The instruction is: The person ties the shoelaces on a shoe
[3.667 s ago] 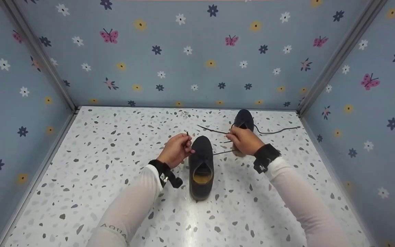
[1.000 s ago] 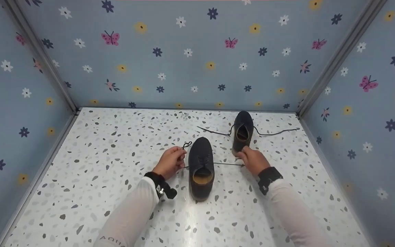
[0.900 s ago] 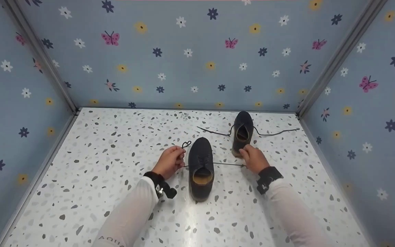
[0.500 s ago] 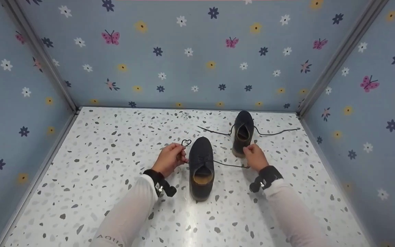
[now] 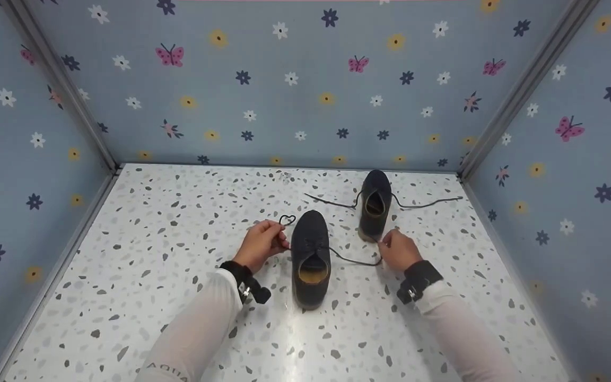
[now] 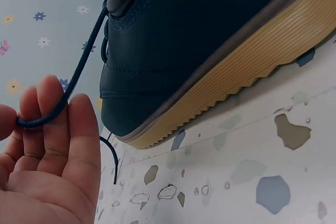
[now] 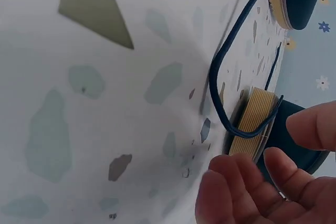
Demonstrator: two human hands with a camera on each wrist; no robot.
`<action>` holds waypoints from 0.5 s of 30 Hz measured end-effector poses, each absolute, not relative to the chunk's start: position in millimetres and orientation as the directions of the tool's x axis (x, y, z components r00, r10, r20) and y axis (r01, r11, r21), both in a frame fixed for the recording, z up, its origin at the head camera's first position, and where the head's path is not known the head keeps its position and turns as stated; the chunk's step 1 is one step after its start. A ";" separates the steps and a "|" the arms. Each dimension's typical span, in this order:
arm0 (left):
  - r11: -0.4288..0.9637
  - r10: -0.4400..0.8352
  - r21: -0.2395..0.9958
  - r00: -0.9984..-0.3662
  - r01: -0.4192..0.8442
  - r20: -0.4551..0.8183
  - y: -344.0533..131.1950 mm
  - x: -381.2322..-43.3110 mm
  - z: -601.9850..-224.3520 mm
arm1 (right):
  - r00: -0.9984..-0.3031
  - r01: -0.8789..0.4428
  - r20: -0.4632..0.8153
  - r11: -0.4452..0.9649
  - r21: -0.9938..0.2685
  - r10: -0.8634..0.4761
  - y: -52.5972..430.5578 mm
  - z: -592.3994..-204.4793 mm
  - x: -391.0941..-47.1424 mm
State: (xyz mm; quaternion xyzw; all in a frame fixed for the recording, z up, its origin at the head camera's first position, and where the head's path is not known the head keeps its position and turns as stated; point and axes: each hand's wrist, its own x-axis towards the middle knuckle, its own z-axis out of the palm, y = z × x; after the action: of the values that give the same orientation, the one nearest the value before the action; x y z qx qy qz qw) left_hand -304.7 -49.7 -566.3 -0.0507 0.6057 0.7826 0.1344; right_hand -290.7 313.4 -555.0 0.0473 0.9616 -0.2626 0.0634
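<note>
A dark shoe [image 5: 311, 239] stands on the speckled floor between the hands, its toe pointing away. My left hand [image 5: 260, 246] pinches its left shoelace [image 6: 84, 61] between thumb and fingers; the loose end curls in a small loop above the fingertips. On the other side, the right shoelace [image 5: 356, 261] hangs slack in a curve to my right hand [image 5: 400, 250]. In the right wrist view, the thumb and fingers are spread apart, and the tip of this lace [image 7: 247, 135] shows beside them, not between them.
A second dark shoe [image 5: 375, 199] stands farther back on the right, just beyond my right hand, its laces [image 5: 427, 205] spread to both sides. Blue flowered panels [image 5: 305, 106] enclose the speckled floor [image 5: 178, 212] at the back and both sides.
My right hand was higher, over the rear shoe, then came down and pulled the right lace straight. That lace has since slackened, its tip slipping from the fingers. My left hand keeps its lace.
</note>
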 end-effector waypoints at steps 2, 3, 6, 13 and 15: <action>-0.217 0.140 0.939 -0.960 -0.268 -0.242 -49.9 -304.6 -567.1 | -0.985 0.135 -0.162 0.872 -0.471 0.065 313.9 -555.0 -289.7; -0.208 0.135 0.941 -0.961 -0.265 -0.241 -49.9 -304.6 -567.4 | -0.982 0.144 -0.176 0.878 -0.457 0.070 313.6 -555.0 -288.9; -0.194 0.130 0.946 -0.962 -0.261 -0.239 -49.8 -304.3 -567.3 | -0.966 0.180 -0.247 0.892 -0.415 0.080 310.5 -555.4 -285.7; -0.165 0.116 0.952 -0.964 -0.258 -0.241 -50.2 -303.0 -564.7 | -0.942 0.181 -0.329 0.917 -0.357 0.058 295.1 -558.2 -279.5; -0.152 0.112 0.954 -0.964 -0.258 -0.243 -50.2 -302.8 -565.1 | -0.941 0.189 -0.330 0.919 -0.346 0.069 291.6 -560.2 -278.2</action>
State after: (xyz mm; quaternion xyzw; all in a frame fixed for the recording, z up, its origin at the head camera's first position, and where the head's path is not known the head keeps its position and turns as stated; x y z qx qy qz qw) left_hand -302.8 -50.2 -565.1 -0.0570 0.6398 0.7566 0.1221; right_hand -278.2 291.6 -560.2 0.0668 0.9667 -0.1900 0.1577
